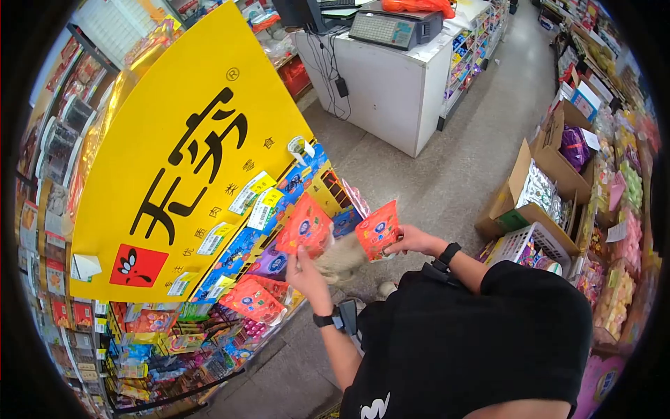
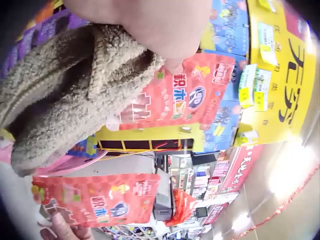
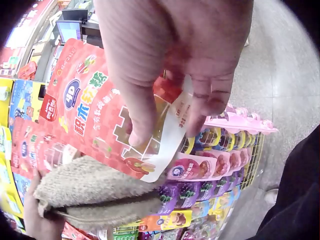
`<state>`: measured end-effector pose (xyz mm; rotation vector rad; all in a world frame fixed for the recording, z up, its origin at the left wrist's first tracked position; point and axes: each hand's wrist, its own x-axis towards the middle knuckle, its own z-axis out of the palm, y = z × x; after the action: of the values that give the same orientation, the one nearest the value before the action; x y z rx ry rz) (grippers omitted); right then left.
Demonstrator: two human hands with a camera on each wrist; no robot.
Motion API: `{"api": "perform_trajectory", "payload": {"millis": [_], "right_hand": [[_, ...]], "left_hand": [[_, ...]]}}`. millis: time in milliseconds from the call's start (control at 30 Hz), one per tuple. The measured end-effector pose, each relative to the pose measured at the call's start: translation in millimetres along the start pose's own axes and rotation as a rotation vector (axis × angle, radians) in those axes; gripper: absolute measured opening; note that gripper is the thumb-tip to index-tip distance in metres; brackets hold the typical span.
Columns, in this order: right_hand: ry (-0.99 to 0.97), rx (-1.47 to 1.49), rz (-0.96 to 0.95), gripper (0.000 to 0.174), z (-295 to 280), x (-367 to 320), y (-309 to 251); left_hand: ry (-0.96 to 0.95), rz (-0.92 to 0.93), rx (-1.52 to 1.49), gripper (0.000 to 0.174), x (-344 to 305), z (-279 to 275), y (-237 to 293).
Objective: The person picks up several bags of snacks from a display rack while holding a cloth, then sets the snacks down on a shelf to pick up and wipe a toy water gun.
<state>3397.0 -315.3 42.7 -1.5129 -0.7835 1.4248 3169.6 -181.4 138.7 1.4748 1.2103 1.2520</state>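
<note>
My right hand [image 1: 417, 241] pinches a red candy bag [image 1: 379, 229] by its edge; in the right wrist view, the thumb lies on the clear window of this bag [image 3: 82, 100]. My left hand [image 1: 307, 279] grips a beige fuzzy cloth [image 1: 342, 260], which sags in folds in the left wrist view. A second red bag [image 2: 200, 95] lies behind the cloth, its edge at the left fingertips; whether they also pinch it is unclear. Beside the left hand, a purple bag [image 1: 271, 262] and another red bag [image 1: 255, 300] are on the rack.
A yellow sign board [image 1: 188, 140] with price tags rises at the left above hanging snack bags. A white counter [image 1: 380, 91] with a scale [image 1: 391, 29] stands ahead. Open cartons [image 1: 520, 185] and a white basket [image 1: 534, 244] line the right side. Grey floor [image 1: 474, 119] runs between.
</note>
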Motion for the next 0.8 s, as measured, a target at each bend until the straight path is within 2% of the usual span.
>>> {"api": "perform_trajectory", "payload": {"millis": [133,200,300,367,400,467,500,567,633,700,800], "right_hand": [[-0.015,-0.031,-0.007,0.035,0,1,1],[-0.019,-0.028,-0.012,0.035,-3,2,-2],[0.010,0.008,-0.019,0.041,-1,7,2],[0.004,0.075,-0.186,0.049,-2,27,25],[0.005,0.080,-0.180,0.049,-1,30,25],[-0.023,0.047,-0.234,0.054,0,38,18],[-0.028,0.053,-0.228,0.054,2,41,15],[0.008,-0.125,-0.262,0.052,4,45,9],[-0.004,-0.106,-0.269,0.053,4,54,19],[-0.021,-0.092,-0.276,0.055,3,54,27],[-0.035,-0.062,-0.208,0.057,-2,41,31]], "left_hand": [[-0.025,0.053,0.018,0.020,-14,-24,37],[-0.018,-0.021,-0.015,0.018,-36,-41,51],[-0.060,-0.060,0.094,0.017,-67,-77,27],[-0.082,-0.130,0.175,0.017,-91,-93,11],[-0.086,-0.135,0.180,0.017,-101,-100,8],[-0.111,-0.262,0.249,0.017,-119,-112,5],[-0.088,-0.324,0.189,0.017,-126,-116,1],[-0.121,-0.376,0.158,0.019,-131,-123,-5],[-0.147,-0.433,0.125,0.021,-133,-124,-14],[-0.172,-0.566,-0.147,0.028,-121,-112,-32],[-0.256,-0.658,-0.398,0.032,-94,-86,-58]]}}
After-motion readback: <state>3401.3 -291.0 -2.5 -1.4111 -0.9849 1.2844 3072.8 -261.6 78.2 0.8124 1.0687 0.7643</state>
